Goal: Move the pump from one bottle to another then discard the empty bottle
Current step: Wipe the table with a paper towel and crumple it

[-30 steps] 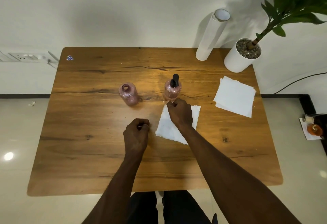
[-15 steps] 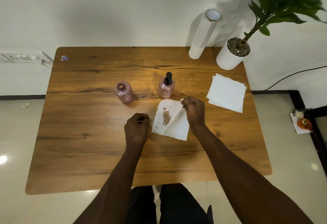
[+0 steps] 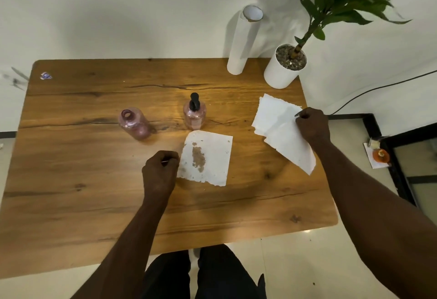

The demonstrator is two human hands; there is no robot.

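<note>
Two pink bottles stand mid-table. The left bottle point(image 3: 133, 122) has an open neck and no pump. The right bottle point(image 3: 194, 115) carries the black pump point(image 3: 194, 101). In front of it lies a white paper sheet point(image 3: 212, 157) with a brown stain facing up. My left hand point(image 3: 160, 173) is a closed fist at that sheet's left edge; I cannot tell whether it pinches the paper. My right hand point(image 3: 312, 126) pinches the top sheet of the clean paper stack point(image 3: 274, 119) at the right and has it partly lifted.
A white paper roll point(image 3: 246, 41) and a white potted plant point(image 3: 282, 72) stand at the table's point(image 3: 71, 192) far right corner. A small sticker point(image 3: 46, 76) sits at the far left corner. Right of the table, a black-framed glass unit and an orange object point(image 3: 380, 155) are on the floor.
My right hand turned the near sheet stain-up, let it go, and moved right to the clean stack, where it now grips a sheet. My left hand stayed put.
</note>
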